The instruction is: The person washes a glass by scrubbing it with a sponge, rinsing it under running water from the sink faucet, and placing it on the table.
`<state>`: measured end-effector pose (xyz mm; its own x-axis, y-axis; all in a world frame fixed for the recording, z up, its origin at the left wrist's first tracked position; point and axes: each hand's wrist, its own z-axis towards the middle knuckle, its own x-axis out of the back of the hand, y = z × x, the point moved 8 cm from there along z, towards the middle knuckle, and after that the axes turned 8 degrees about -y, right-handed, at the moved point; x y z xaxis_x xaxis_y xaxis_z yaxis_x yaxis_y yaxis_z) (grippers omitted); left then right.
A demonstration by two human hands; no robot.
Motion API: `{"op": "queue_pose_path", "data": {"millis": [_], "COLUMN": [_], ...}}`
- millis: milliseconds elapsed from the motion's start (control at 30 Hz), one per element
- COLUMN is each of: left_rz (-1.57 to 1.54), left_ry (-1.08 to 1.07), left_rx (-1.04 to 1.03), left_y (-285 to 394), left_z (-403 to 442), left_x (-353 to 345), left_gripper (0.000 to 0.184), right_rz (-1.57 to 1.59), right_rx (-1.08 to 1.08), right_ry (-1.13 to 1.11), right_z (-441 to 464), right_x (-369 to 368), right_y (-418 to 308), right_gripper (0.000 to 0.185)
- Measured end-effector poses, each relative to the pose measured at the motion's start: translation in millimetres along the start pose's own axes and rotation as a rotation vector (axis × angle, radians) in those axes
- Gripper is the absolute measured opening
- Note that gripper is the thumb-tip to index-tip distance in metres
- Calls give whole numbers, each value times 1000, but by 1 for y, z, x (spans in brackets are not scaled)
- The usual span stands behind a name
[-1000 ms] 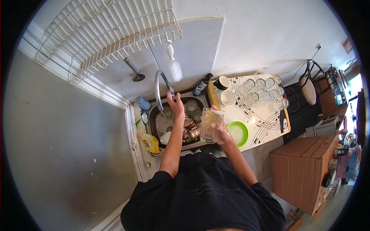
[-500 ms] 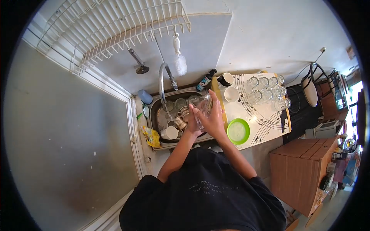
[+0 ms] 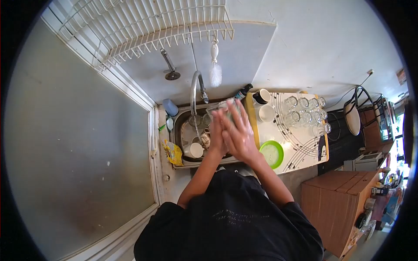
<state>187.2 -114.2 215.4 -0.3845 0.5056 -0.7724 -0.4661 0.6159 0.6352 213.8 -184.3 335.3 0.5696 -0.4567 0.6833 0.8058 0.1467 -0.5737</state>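
Over the right part of the metal sink [image 3: 176, 141], my left hand [image 3: 217, 135] and my right hand [image 3: 241, 137] are together around a clear glass [image 3: 230, 105], which is partly hidden behind my fingers. The fingers of my right hand are stretched along the glass. A thin stream of water falls from the curved faucet [image 3: 194, 89] into the sink, left of my hands. In the sink lie a white cup [image 3: 193, 150], brownish cups [image 3: 205, 138] and some glasses.
Right of the sink, a music-note tabletop [image 3: 296, 148] bears several upturned glasses [image 3: 307, 117], a green bowl [image 3: 271, 154], a white cup [image 3: 266, 114] and a black cup [image 3: 261, 96]. A yellow packet [image 3: 173, 152] lies left of the sink. Above hang a wire rack [image 3: 165, 26] and a brush [image 3: 215, 74].
My left hand has come away from the faucet to the glass in my right hand. The glass has moved up and tilted, and water now runs from the faucet. The view has shifted slightly.
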Motion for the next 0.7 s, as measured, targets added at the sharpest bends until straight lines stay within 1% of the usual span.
{"op": "queue_pose_path", "data": {"millis": [33, 67, 100, 133, 167, 233, 267, 300, 367, 400, 433, 500, 533, 567, 600, 633, 667, 700], "left_rz": [4, 58, 109, 51, 54, 119, 66, 70, 96, -23, -21, 92, 246, 246, 314, 384, 246, 249], "left_ry": [-4, 47, 99, 126, 127, 164, 140, 142, 75, -60, -61, 99, 176, 182, 158, 131, 146, 146], "left_rx": [-11, 0, 13, 1, 1, 64, -18, -23, -174, -99, -112, -159, -158, -160, -232, -305, -263, -271], "left_y": [10, 17, 22, 22, 17, 1, 4, 13, 55, 51, 53, 55, 52, 45, 45, 49, 46, 56], "left_z": [1, 1, 1, -3, -3, -7, -1, -1, -4, -1, -1, -7, -11, -13, -15, -18, -19, -20], "left_x": [2, 8, 10, 4, 2, 0, -5, -12, -33, -13, -14, -6, -6, -8, -15, -21, -17, -24], "left_gripper": [66, 67, 68, 69, 69, 70, 69, 69, 64, 71, 71, 69, 64, 64, 65, 66, 64, 64], "right_rz": [-155, -215, -218, -131, -41, 128, 58, -14, -147, -127, -97, -51, -48, 153, 354, 358, 217, 76], "right_rx": [81, 112, 122, 103, 78, -37, -5, 30, 122, 190, 200, 244, 248, 161, 70, 74, 132, 189], "right_ry": [-98, -132, -131, -90, -48, 98, 100, 98, -13, -28, -78, -47, -48, 72, 190, 186, 166, 148], "right_z": [-8, -17, -14, -9, -5, 21, 29, 33, 19, 5, -2, 4, 16, 32, 38, 37, 36, 33], "right_x": [-6, -11, -9, -4, 1, 22, 25, 25, 9, 1, -5, 1, 5, 21, 35, 39, 42, 42], "right_y": [-11, -13, -11, -5, 1, 5, -3, -10, -26, -28, -28, -22, -25, -21, -16, -20, -31, -40], "right_gripper": [59, 54, 54, 55, 55, 56, 55, 55, 54, 53, 53, 53, 53, 53, 53, 53, 54, 54]}}
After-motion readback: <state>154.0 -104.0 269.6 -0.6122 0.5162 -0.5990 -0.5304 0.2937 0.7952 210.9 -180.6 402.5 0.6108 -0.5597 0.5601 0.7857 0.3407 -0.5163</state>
